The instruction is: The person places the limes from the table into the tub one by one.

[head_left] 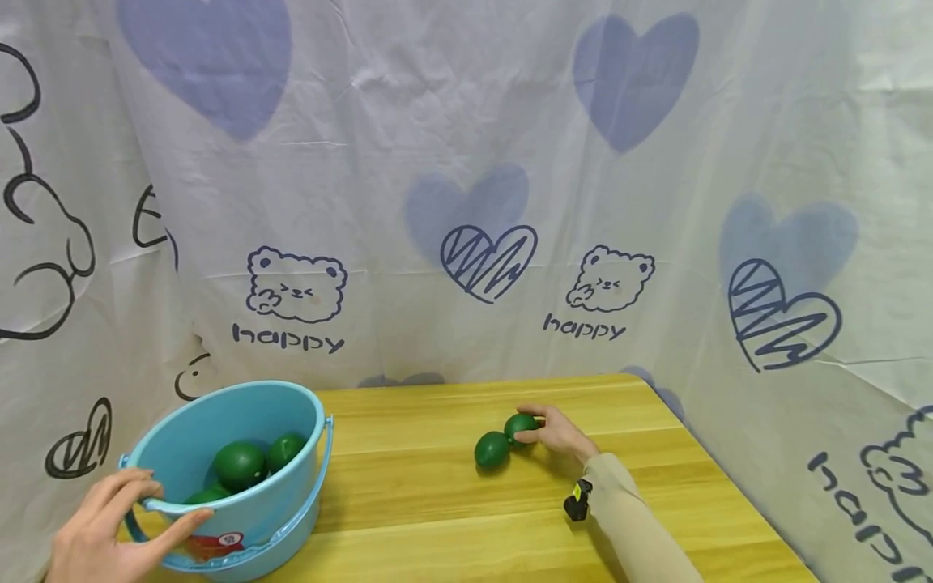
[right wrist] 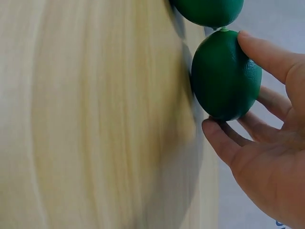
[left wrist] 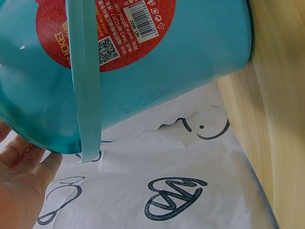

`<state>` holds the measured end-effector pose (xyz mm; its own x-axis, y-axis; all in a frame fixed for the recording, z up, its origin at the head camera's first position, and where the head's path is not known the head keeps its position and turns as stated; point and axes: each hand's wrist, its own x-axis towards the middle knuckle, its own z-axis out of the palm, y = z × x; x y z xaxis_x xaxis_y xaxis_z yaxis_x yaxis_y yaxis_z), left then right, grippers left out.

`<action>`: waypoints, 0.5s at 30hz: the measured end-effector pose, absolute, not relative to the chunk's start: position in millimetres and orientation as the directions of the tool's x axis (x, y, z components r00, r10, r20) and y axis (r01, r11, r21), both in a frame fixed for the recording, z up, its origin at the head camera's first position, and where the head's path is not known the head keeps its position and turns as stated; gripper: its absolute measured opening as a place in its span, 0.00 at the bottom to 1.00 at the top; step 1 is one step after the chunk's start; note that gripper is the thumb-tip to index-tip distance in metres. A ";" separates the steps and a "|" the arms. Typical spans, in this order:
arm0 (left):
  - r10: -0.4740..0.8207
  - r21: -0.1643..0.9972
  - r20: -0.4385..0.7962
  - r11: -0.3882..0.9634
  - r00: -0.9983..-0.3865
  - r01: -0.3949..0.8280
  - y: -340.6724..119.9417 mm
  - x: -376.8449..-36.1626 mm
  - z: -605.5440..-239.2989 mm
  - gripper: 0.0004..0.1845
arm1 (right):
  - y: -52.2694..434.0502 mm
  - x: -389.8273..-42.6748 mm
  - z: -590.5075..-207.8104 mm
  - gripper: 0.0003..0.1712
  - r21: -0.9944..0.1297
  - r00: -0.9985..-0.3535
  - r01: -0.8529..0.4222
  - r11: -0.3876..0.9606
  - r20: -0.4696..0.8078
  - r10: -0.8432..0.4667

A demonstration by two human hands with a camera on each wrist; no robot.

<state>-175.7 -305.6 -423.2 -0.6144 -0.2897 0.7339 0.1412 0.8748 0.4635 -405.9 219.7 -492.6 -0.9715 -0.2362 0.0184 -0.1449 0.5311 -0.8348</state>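
My left hand (head_left: 109, 522) grips the near left rim of a light blue bucket (head_left: 240, 518), thumb outside and fingers over the edge. Several dark green limes (head_left: 240, 465) lie in the bucket; part of its inside is hidden by the near wall. In the left wrist view, the bucket's handle (left wrist: 86, 81) hangs down across a red label. On the table, my right hand (head_left: 561, 433) has its thumb and fingers around a lime (right wrist: 226, 76), pinching it at its two ends. A second lime (head_left: 492, 450) lies against it, to the left.
The yellow wood-grain table (head_left: 408, 502) stretches under the bucket and the limes. Behind and at both sides hangs a white cloth (head_left: 394, 283) printed with hearts and bears. A small black device (head_left: 578, 500) is strapped to the right wrist.
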 end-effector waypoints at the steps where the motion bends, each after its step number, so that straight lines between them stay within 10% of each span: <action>1: -0.288 0.462 0.734 0.875 -0.615 0.141 -305.8 -175.8 -423.0 0.33 | 221.0 -406.1 -493.0 0.34 -0.834 -0.972 -0.144 0.532 0.019 -0.233; 15: -0.278 0.453 0.738 0.879 -0.615 0.147 -306.8 -177.1 -424.3 0.33 | 234.5 -402.3 -495.8 0.37 -0.780 -0.988 -0.136 0.611 0.063 -0.140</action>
<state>-177.1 -306.8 -424.3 -0.6150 -0.2780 0.7379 0.1465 0.8792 0.4534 -402.3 234.5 -495.8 -0.9881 -0.1405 0.0626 -0.1363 0.6114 -0.7795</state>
